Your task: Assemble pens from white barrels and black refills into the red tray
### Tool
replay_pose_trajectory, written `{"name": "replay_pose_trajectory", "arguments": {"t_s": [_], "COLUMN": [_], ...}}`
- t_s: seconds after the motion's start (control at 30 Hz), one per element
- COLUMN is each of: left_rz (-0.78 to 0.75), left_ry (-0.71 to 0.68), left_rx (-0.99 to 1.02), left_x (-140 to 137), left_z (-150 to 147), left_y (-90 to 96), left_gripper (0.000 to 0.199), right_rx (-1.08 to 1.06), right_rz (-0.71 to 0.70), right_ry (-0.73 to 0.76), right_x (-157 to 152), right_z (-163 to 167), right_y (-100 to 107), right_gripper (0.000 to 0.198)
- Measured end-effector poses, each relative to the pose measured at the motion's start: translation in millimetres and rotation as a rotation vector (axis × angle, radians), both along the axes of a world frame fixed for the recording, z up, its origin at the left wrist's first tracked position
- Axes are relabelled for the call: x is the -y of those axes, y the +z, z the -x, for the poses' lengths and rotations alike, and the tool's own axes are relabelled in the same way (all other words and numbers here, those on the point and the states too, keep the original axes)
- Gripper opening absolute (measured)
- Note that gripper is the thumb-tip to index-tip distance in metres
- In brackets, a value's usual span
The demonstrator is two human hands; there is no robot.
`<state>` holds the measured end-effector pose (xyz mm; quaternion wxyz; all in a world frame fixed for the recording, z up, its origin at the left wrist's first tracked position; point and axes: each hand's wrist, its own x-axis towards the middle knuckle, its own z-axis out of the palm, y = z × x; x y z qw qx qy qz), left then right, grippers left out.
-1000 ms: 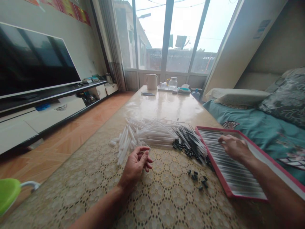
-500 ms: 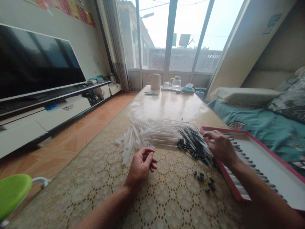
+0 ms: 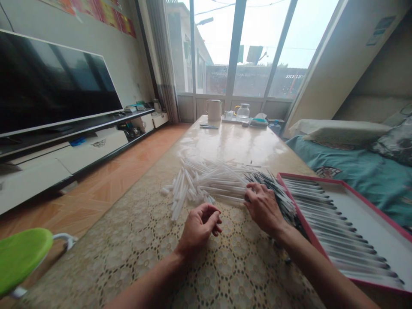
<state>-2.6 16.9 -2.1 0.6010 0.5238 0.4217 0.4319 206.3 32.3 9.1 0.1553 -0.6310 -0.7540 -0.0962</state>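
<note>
My left hand hovers over the tablecloth in front of a heap of white pen barrels. Its thumb and forefinger are drawn together; anything between them is too small to make out. To the right, my right hand reaches down with bent fingers at the barrels' right end, over the spot of the small black caps. Those fingertips are closed and partly hidden, so their hold does not show. Thin black-tipped refills lie in a bundle beside this hand. Farther right, a red-edged box holds a row of black-ended pens.
A patterned tablecloth covers the long table. At its far end stand a pitcher, a glass jug and a tissue pack. A green stool is at lower left, a sofa on the right.
My right hand has moved left from the box's edge to the black caps, uncovering the row of pens. My left hand stays curled in nearly the same place. The view has turned slightly left.
</note>
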Motion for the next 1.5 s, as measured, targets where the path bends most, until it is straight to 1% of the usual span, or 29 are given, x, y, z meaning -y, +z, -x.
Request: {"name": "replay_pose_trajectory", "arguments": {"t_s": [0.1, 0.2, 0.23, 0.33, 0.4, 0.47, 0.5, 0.6, 0.67, 0.8, 0.9, 1.1, 1.27, 1.37, 1.43, 1.5], "left_rz": [0.118, 0.248, 0.276, 0.325, 0.343, 0.345, 0.344, 0.351, 0.363, 0.381, 0.391, 0.391, 0.376, 0.355, 0.347, 0.344], "left_ry": [-0.066, -0.124, -0.138, -0.158, -0.131, -0.082, -0.064, -0.032, -0.002, 0.026, 0.034, 0.054, 0.048, 0.070, 0.104, 0.145], "left_rx": [0.129, 0.251, 0.280, 0.341, 0.367, 0.393, 0.406, 0.421, 0.424, 0.435, 0.429, 0.422, 0.425, 0.442, 0.473, 0.505], "left_x": [2, 3, 3, 0, -2, -3, -3, -2, -1, 1, 1, 0, -1, -1, -2, -2], "left_z": [-1, -2, -1, 0, 1, 2, 2, 2, 1, 0, 0, 1, 1, 2, 2, 3], "left_y": [1.4, 1.1, 0.7, -1.0, -2.1, -2.8, -2.9, -1.5, 0.5, 4.0, 5.0, 6.6, 6.8, 6.2, 5.9, 6.3], "left_gripper": [0.029, 0.044, 0.045, 0.038, 0.030, 0.026, 0.026, 0.024, 0.020, 0.012, 0.012, 0.013, 0.009, 0.011, 0.010, 0.008], "right_rx": [-0.076, -0.161, -0.170, -0.178, -0.227, -0.252, -0.222, 0.009, 0.095, 0.128, 0.147, 0.156, 0.170, 0.128, 0.009, -0.194], "right_rz": [-0.033, 0.047, 0.071, 0.087, 0.105, 0.109, 0.105, 0.086, 0.102, 0.148, 0.191, 0.245, 0.202, 0.101, -0.010, -0.110], "right_ry": [0.040, 0.116, 0.141, 0.199, 0.221, 0.164, 0.092, -0.192, -0.279, -0.319, -0.349, -0.409, -0.441, -0.461, -0.394, -0.234], "right_x": [16, 37, 43, 54, 52, 44, 37, 17, 6, -6, -10, -6, 18, 33, 41, 46], "right_z": [-4, 6, 11, 24, 22, 10, 2, -22, -31, -30, -26, -26, -28, -31, -32, -30], "right_y": [9, 16, 17, 19, 19, 18, 18, 15, 12, 7, 6, 11, 19, 20, 19, 16], "right_gripper": [0.008, 0.010, 0.011, 0.013, 0.014, 0.016, 0.017, 0.019, 0.016, 0.015, 0.018, 0.018, 0.019, 0.018, 0.016, 0.016]}}
